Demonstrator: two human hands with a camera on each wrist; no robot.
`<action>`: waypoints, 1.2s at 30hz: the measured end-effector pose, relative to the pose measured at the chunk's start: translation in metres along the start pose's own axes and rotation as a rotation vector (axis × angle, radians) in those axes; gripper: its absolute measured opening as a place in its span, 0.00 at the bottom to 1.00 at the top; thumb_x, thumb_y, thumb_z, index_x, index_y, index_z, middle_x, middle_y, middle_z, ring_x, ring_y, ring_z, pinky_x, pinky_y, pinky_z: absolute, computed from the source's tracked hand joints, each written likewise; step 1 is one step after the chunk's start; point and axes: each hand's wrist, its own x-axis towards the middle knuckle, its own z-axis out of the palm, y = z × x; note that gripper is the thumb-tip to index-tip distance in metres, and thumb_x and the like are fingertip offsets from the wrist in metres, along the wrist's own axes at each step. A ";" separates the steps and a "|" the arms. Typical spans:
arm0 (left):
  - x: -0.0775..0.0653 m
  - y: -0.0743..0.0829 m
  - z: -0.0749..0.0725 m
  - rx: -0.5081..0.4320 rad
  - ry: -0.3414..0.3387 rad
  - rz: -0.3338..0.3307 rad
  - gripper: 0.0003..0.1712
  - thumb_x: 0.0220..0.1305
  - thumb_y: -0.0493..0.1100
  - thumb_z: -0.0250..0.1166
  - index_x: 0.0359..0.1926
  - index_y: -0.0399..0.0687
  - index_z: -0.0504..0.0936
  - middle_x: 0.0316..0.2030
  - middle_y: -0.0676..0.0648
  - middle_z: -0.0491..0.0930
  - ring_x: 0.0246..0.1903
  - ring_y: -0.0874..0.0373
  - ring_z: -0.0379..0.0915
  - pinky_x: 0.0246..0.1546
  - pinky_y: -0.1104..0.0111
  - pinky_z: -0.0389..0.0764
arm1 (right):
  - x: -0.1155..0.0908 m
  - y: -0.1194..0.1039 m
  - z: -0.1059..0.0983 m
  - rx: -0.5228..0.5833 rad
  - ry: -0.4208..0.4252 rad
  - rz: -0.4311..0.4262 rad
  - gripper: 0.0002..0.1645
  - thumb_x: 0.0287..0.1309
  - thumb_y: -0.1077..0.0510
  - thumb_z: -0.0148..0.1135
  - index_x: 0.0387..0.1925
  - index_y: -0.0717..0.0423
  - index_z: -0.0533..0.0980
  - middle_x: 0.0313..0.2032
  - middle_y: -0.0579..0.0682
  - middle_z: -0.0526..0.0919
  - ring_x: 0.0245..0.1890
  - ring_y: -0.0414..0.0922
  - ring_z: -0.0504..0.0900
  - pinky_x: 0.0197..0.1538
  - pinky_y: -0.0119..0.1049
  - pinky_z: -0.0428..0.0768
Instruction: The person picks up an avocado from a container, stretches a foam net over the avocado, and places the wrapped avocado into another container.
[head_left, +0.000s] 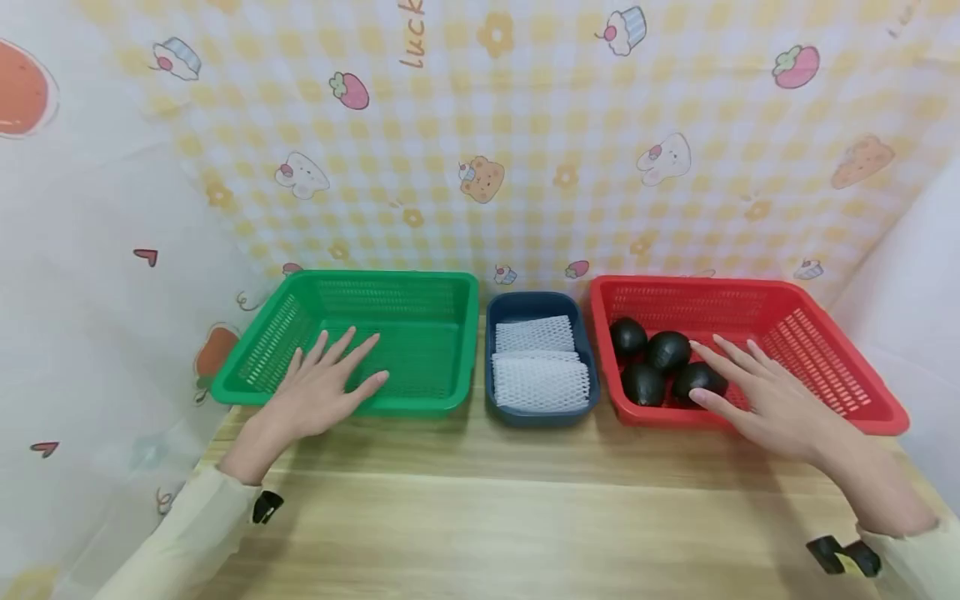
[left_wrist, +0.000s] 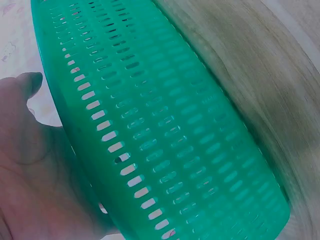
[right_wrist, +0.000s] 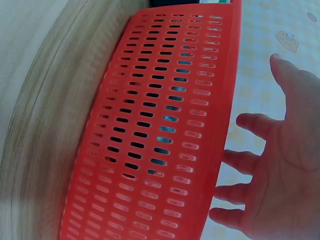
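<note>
My left hand (head_left: 318,387) is held with fingers spread above the near rim of a green plastic basket (head_left: 461,367), holding nothing. In the left wrist view, the basket's slotted wall (left_wrist: 165,125) hides part of that hand (left_wrist: 45,170). Over at the right, my right hand (head_left: 772,400) hovers palm down above a red basket (head_left: 885,417), fingers apart and grasping nothing. Several dark, glossy avocados (head_left: 667,352) lie in that basket's left half, one partly under the fingertips. From the right wrist, the hand (right_wrist: 285,165) appears above the red slotted wall (right_wrist: 150,120).
Between the baskets stands a small dark blue tray (head_left: 542,419) with white foam net sleeves (head_left: 540,383) stacked in it. All three containers rest on a wooden table (head_left: 525,525), near a yellow checked cloth (head_left: 525,125) at the back. White cloth (head_left: 97,317) hangs at the left.
</note>
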 end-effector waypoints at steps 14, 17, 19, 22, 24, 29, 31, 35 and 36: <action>0.023 0.068 0.005 -0.025 0.302 0.255 0.29 0.69 0.52 0.68 0.65 0.44 0.76 0.62 0.40 0.74 0.60 0.40 0.68 0.58 0.44 0.70 | 0.009 -0.007 0.008 -0.061 0.235 -0.268 0.23 0.59 0.58 0.73 0.56 0.54 0.80 0.55 0.52 0.80 0.54 0.52 0.77 0.52 0.50 0.78; 0.034 0.099 0.008 -0.010 0.301 0.340 0.24 0.65 0.48 0.72 0.58 0.44 0.81 0.54 0.44 0.78 0.52 0.46 0.74 0.51 0.53 0.76 | 0.012 -0.007 0.007 -0.117 0.317 -0.376 0.21 0.49 0.65 0.77 0.47 0.52 0.83 0.42 0.43 0.82 0.40 0.41 0.79 0.42 0.30 0.78; 0.041 0.118 0.014 -0.002 0.265 0.399 0.20 0.64 0.47 0.73 0.53 0.45 0.84 0.49 0.47 0.80 0.47 0.51 0.75 0.46 0.59 0.78 | 0.012 -0.006 0.007 -0.125 0.333 -0.406 0.22 0.44 0.68 0.78 0.43 0.50 0.83 0.37 0.38 0.80 0.33 0.36 0.76 0.36 0.24 0.76; 0.048 0.143 0.025 -0.004 0.184 0.483 0.13 0.64 0.45 0.73 0.47 0.47 0.86 0.43 0.50 0.81 0.40 0.55 0.75 0.39 0.63 0.78 | 0.012 -0.005 0.006 -0.131 0.320 -0.416 0.22 0.42 0.68 0.79 0.40 0.49 0.83 0.32 0.34 0.77 0.28 0.33 0.72 0.30 0.26 0.76; 0.050 0.156 0.033 0.004 0.131 0.520 0.10 0.65 0.45 0.73 0.45 0.49 0.87 0.40 0.50 0.82 0.37 0.57 0.75 0.36 0.65 0.77 | 0.012 -0.004 0.005 -0.138 0.302 -0.428 0.21 0.42 0.67 0.79 0.39 0.48 0.82 0.31 0.33 0.76 0.27 0.31 0.72 0.28 0.28 0.76; 0.055 0.174 0.054 0.085 0.068 0.545 0.09 0.66 0.46 0.72 0.46 0.52 0.88 0.37 0.53 0.80 0.36 0.57 0.75 0.33 0.69 0.76 | 0.013 -0.002 0.002 -0.145 0.282 -0.489 0.12 0.54 0.58 0.77 0.37 0.44 0.82 0.30 0.31 0.77 0.26 0.28 0.73 0.30 0.23 0.74; 0.057 0.176 0.061 0.109 0.070 0.537 0.09 0.65 0.45 0.73 0.46 0.54 0.88 0.37 0.55 0.80 0.36 0.58 0.75 0.32 0.70 0.75 | 0.012 -0.001 0.000 -0.144 0.280 -0.506 0.07 0.60 0.51 0.74 0.37 0.44 0.82 0.30 0.31 0.78 0.26 0.28 0.74 0.30 0.23 0.75; 0.058 0.177 0.071 0.125 0.076 0.524 0.08 0.64 0.42 0.73 0.45 0.55 0.88 0.36 0.55 0.81 0.34 0.59 0.76 0.30 0.71 0.75 | 0.012 0.001 -0.005 -0.142 0.275 -0.521 0.20 0.69 0.35 0.57 0.37 0.44 0.82 0.30 0.29 0.77 0.26 0.27 0.73 0.28 0.23 0.75; 0.058 0.177 0.072 0.129 0.079 0.521 0.08 0.64 0.42 0.73 0.44 0.55 0.89 0.35 0.55 0.81 0.34 0.59 0.77 0.30 0.71 0.74 | 0.012 0.001 -0.006 -0.141 0.273 -0.523 0.24 0.69 0.32 0.52 0.37 0.44 0.82 0.30 0.29 0.77 0.26 0.27 0.73 0.28 0.23 0.74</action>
